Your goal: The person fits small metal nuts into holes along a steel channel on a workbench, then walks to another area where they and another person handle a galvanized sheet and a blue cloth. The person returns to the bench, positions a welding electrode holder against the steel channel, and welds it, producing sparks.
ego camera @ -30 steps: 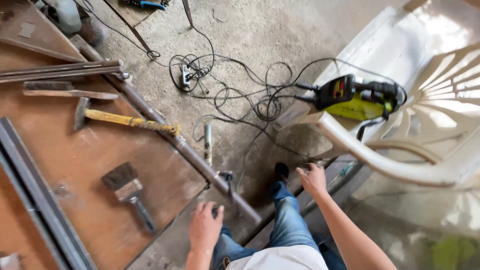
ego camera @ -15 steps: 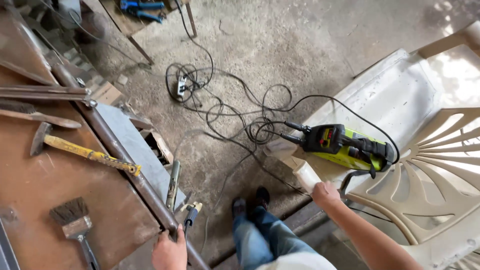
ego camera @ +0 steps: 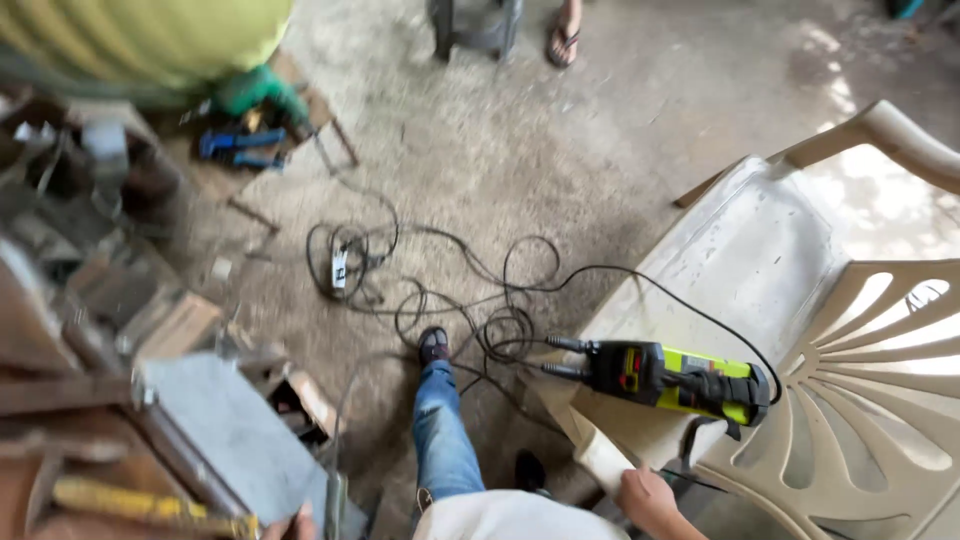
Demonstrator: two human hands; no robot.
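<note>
The fingers of the right hand (ego camera: pixel 648 497) are curled against the front edge of the white plastic chair (ego camera: pixel 770 250), by the base of its near armrest, though whether they grip the edge or only rest on it cannot be told, since the hand is half cut off by the bottom of the view. Just above that hand, lying on the chair's seat near the front corner, is the welding machine (ego camera: pixel 672 380), a compact black and yellow-green box with a red display on its end and a dark carrying strap hanging off its near side. It looks like a dense, rigid thing for its size, heavy enough to want a firm grip, with smooth hard casing that gives little purchase; the strap or a handle on top seems the sensible place to take it, not the two leads plugged into its end. From that end black cables (ego camera: pixel 470 300) run off the chair and lie in loose tangled coils on the concrete floor (ego camera: pixel 560 130); they are soft, and would drag and snag. On the far side of the coils from the chair, only the fingertips of the left hand (ego camera: pixel 292 523) show, at the edge of the cluttered metal surface (ego camera: pixel 230 430), so their state cannot be told.
</note>
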